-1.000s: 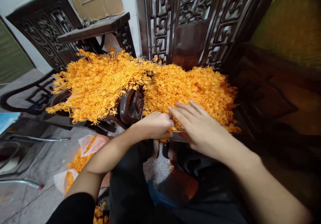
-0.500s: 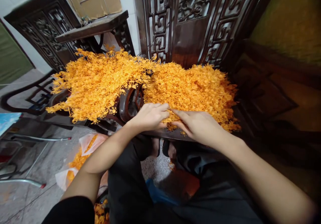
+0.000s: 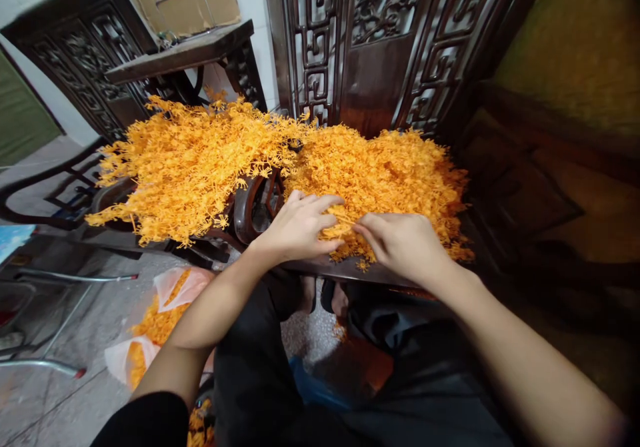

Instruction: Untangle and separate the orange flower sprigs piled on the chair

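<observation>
A large heap of orange branching pieces (image 3: 385, 173) lies on the dark wooden seat (image 3: 345, 271) in front of me. At its front edge my left hand (image 3: 307, 227) has its fingers spread and curved around a small orange sprig (image 3: 340, 225). My right hand (image 3: 403, 240) pinches the right end of that sprig between thumb and forefinger. Whether my left fingers press on the sprig is hard to make out. Another orange heap (image 3: 195, 167) spreads over the armrest side to the left.
A carved wooden backrest (image 3: 380, 77) rises behind the heap. The curved armrest (image 3: 247, 210) stands left of my left hand. On the floor at the left are plastic bags (image 3: 173, 290) with orange pieces and metal chair legs (image 3: 75, 277).
My hands have moved slightly apart. My left fingers have spread and lifted, and my right fingers have drawn together on the sprig, which shows more between them. The view has shifted slightly.
</observation>
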The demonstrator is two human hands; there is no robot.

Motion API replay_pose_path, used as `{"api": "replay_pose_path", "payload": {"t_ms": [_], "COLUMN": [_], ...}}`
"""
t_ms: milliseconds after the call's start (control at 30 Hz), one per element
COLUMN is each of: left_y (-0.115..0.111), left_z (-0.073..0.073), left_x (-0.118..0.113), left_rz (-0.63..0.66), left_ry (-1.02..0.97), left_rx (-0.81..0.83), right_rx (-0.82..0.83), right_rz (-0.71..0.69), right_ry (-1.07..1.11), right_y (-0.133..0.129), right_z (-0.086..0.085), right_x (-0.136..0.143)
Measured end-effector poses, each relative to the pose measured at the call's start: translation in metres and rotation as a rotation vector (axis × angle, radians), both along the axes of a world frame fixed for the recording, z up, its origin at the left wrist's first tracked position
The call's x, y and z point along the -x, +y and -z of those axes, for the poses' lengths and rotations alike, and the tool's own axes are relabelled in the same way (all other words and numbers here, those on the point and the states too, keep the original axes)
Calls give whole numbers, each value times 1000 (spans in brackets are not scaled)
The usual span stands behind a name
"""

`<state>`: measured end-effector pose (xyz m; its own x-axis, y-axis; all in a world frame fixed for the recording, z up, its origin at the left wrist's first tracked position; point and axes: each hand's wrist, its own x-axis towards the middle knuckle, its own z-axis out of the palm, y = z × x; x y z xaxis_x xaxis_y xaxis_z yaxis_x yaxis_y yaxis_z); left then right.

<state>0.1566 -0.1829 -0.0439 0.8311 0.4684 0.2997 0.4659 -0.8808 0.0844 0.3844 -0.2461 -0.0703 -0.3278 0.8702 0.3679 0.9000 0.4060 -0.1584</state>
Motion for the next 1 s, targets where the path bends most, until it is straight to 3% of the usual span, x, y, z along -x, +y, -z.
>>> {"api": "replay_pose_path", "payload": {"t_ms": [100, 233, 333, 400, 500, 600, 667, 733, 867, 1000], "left_y": [9, 3, -14, -24, -24, -7, 7, 17, 22, 15], "left_z": [-7, -17, -17, -10, 5, 18, 22, 23, 24, 33], "left_x": [3, -2, -16, -28, -46, -57, -59, -59, -60, -72], "left_rz": [-37, -206, -121, -72, -183, -272, -275, -276, -215, -21], "left_ry": [-354, -826, -839, -749, -615, -581, -650, -809, -1030, -843], "left_rx": [63, -87, -211, -195, 107, 616, 996, 1241, 1275, 1348], "right_rx": [44, 168, 365, 510, 613, 658, 692, 702, 695, 721], "right_rz": [125, 221, 196, 131, 34, -14, -73, -122, -136, -187], "right_ry": [285, 829, 1330, 1600, 1816, 1874, 1870, 1850, 1761, 1763], "right_y": [12, 29, 38, 39, 36, 33, 32, 32, 33, 31], "right_z": [3, 15, 22, 21, 13, 5, 1, -2, -9, -11], "right_x": [-21, -38, -30, -18, 2, 12, 13, 11, 10, 14]}}
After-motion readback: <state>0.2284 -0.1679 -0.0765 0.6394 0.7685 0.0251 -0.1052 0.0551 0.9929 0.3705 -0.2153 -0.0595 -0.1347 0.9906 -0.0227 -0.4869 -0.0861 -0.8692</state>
